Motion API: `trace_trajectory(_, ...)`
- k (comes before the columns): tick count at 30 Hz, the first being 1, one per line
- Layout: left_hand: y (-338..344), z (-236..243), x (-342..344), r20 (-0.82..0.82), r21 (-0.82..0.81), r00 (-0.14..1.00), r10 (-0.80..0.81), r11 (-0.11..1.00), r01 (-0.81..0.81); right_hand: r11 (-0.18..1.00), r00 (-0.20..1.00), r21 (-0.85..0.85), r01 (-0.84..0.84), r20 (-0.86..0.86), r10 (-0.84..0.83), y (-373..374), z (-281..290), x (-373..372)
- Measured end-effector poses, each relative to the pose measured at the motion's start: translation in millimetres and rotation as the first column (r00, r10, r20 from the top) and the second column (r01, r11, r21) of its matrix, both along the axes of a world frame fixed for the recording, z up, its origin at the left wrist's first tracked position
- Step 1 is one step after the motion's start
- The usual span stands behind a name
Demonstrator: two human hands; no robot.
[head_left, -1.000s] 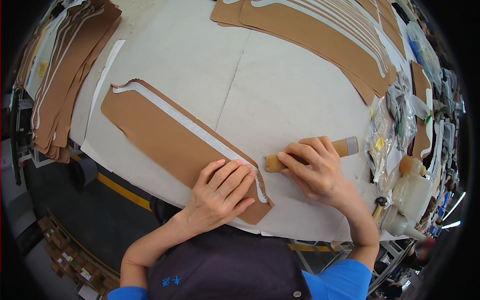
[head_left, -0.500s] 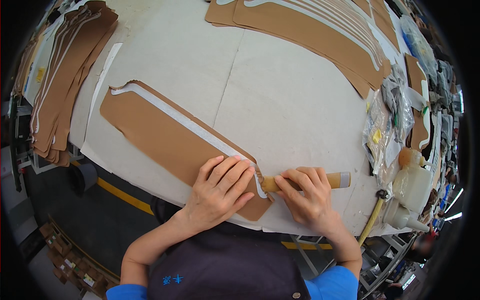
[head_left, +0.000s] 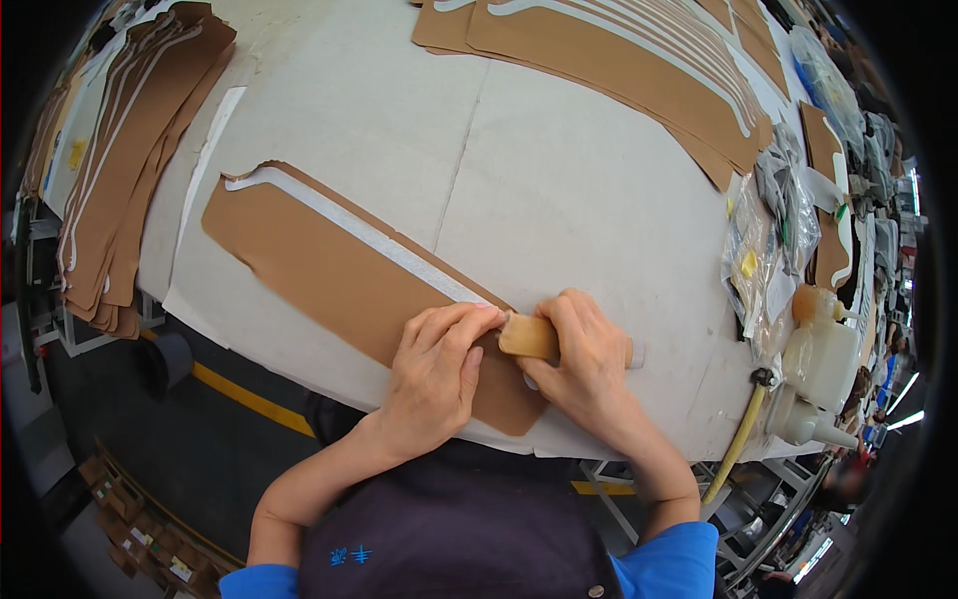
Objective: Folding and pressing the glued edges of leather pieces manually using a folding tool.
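Note:
A long brown sheet panel (head_left: 309, 265) lies slantwise on the table in front of me, a white strip (head_left: 374, 236) running along its far edge. My left hand (head_left: 434, 364) rests on its right part, fingers bent and pressed together, tips at the edge beside the strip's near end. Wrapped around a tan, wooden-looking hand tool (head_left: 529, 337) with a pale grey end is my right hand (head_left: 589, 349). The tool's broad end sits over the panel's edge, close to my left fingertips. My hands hide the panel's right corner and part of the strip.
Brown panels with white strips lie stacked at the far side (head_left: 619, 65) and hang over the table's left edge (head_left: 150, 150). To the right are clear plastic bags (head_left: 758, 260), a whitish plastic bottle (head_left: 823, 349) and a yellow hose (head_left: 736, 444). Beyond the near edge is dark floor.
My right hand has moved left and slightly away with the tool, whose end now overlies the panel's edge. My left fingers, flatter before, have bent together at that edge.

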State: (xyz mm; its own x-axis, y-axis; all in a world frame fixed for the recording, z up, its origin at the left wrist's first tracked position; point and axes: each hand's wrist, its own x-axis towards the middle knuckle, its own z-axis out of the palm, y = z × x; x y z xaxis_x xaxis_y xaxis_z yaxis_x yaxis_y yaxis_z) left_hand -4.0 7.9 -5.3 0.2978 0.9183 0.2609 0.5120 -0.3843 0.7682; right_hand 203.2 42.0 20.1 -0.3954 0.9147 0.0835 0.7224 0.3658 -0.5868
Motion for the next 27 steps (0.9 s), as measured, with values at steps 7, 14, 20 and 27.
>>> trace_trajectory(7, 0, -1, 3, -0.070, 0.085, 0.998, -0.009, 0.996, 0.015, 0.986, 0.999, -0.162, 0.025, -0.022, -0.029, 7, 6, 2)
trace_trajectory(14, -4, -6, 2, -0.272, 0.225, 0.962, -0.033, 0.969, 0.097, 0.906, 0.994, -0.416, -0.076, 0.045, 0.104, 56, 21, 28)
trace_trajectory(20, -6, -9, 1, -0.266, 0.221, 0.963, -0.041, 0.970, 0.103, 0.923, 0.996, -0.382, -0.047, 0.054, 0.073, 27, 24, 16)
trace_trajectory(27, -7, -10, 2, -0.314, 0.265, 0.949, -0.040, 0.956, 0.128, 0.951, 0.993, -0.291, -0.104, 0.014, 0.113, 19, 11, 19)
